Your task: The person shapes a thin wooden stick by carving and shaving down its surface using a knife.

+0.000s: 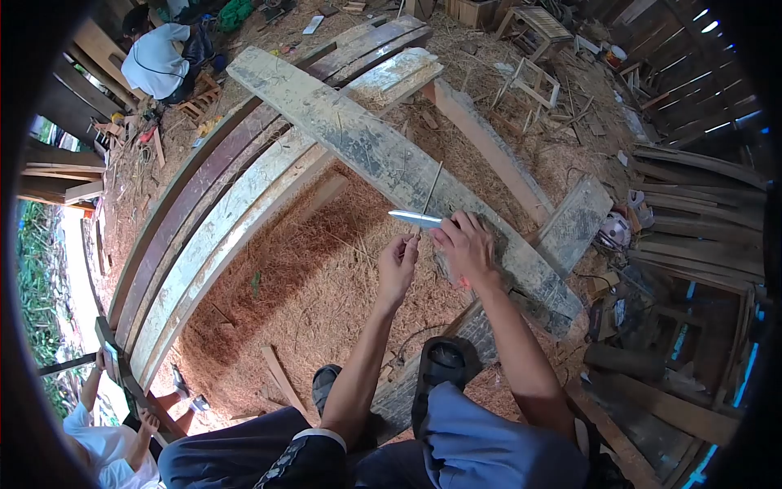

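My right hand (469, 249) is closed round the handle of a knife (414, 218), its pale blade pointing left. Pinched in the fingers of my left hand (397, 270) is a thin stick (434, 184) that slants up and away from me. The blade crosses the stick just above my left fingertips and seems to touch it. Both hands are in front of my knees, near a long, stained wooden plank (358, 134) that runs diagonally beneath the knife and stick. The knife's handle is mostly hidden by my right fingers.
Curved wooden beams (236, 220) arch along the left over shavings. A shorter board (574, 224) lies right, near a circular saw (615, 231) and stacked timber (700, 212). One person (159, 61) crouches far left; another person (114, 444) is at lower left.
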The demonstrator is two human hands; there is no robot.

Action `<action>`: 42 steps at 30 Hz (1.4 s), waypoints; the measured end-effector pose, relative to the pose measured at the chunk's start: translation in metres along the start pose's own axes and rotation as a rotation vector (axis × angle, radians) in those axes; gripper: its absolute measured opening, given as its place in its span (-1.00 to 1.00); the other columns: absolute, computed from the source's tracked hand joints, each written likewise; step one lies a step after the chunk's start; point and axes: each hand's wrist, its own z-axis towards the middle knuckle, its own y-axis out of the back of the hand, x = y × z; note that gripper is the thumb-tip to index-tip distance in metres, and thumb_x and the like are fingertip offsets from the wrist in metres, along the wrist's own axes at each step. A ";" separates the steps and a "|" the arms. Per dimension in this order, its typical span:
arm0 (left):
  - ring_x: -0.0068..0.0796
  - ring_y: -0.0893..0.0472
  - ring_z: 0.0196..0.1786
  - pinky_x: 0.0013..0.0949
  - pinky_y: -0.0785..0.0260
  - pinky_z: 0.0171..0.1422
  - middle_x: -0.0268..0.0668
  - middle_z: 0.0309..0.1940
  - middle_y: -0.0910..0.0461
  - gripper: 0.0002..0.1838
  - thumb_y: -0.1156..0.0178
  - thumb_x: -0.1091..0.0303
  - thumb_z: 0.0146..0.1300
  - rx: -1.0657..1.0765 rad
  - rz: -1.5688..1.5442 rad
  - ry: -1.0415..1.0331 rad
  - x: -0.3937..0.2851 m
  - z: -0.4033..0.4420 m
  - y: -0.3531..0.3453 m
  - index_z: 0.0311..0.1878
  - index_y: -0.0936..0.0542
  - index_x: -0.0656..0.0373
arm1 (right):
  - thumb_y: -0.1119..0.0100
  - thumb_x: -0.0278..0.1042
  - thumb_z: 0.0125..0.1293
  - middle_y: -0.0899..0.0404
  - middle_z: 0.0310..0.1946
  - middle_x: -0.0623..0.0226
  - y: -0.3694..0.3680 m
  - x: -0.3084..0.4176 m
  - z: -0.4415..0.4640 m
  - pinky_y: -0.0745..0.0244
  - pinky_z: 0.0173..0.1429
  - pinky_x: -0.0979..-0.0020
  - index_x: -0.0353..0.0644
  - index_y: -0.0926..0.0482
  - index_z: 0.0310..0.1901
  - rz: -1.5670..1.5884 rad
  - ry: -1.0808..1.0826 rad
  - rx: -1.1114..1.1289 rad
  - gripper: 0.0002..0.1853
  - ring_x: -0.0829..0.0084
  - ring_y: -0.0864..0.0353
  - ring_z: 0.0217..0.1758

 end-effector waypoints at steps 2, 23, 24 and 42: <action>-0.70 -0.32 -0.43 -0.51 -0.20 -0.37 -0.50 -0.49 -0.39 -0.80 -0.09 0.31 0.52 -0.011 0.038 -0.039 -0.001 -0.005 -0.001 -0.09 -0.55 0.28 | -0.24 -0.04 0.33 -0.47 -0.33 0.36 -0.001 0.000 0.001 -0.50 -0.18 0.17 -0.03 -0.53 -0.30 -0.018 -0.024 -0.009 -0.75 0.27 -0.56 -0.18; -0.80 -0.23 -0.55 -0.63 -0.05 -0.52 -0.47 -0.42 -0.45 -0.72 0.02 0.18 0.57 0.158 -0.319 0.308 -0.025 0.013 0.006 0.06 -0.52 0.18 | -0.18 0.00 0.38 -0.49 -0.31 0.30 -0.002 -0.001 0.000 -0.52 -0.24 0.16 -0.10 -0.56 -0.28 -0.030 0.012 -0.041 -0.69 0.21 -0.55 -0.16; -0.80 -0.23 -0.55 -0.63 -0.05 -0.52 -0.48 -0.42 -0.44 -0.73 0.01 0.18 0.57 0.158 -0.291 0.307 -0.022 0.015 0.004 0.05 -0.53 0.16 | -0.19 -0.01 0.37 -0.49 -0.32 0.30 -0.001 0.000 0.000 -0.52 -0.22 0.16 -0.09 -0.56 -0.28 -0.027 0.003 -0.038 -0.70 0.21 -0.55 -0.16; -0.75 -0.28 -0.41 -0.56 -0.13 -0.35 -0.54 -0.46 -0.37 -0.78 -0.05 0.28 0.55 0.075 -0.161 0.187 -0.009 -0.022 0.015 -0.03 -0.58 0.22 | -0.21 -0.04 0.36 -0.49 -0.33 0.35 0.003 0.002 0.001 -0.54 -0.25 0.18 -0.05 -0.53 -0.30 -0.046 0.006 -0.020 -0.73 0.27 -0.55 -0.18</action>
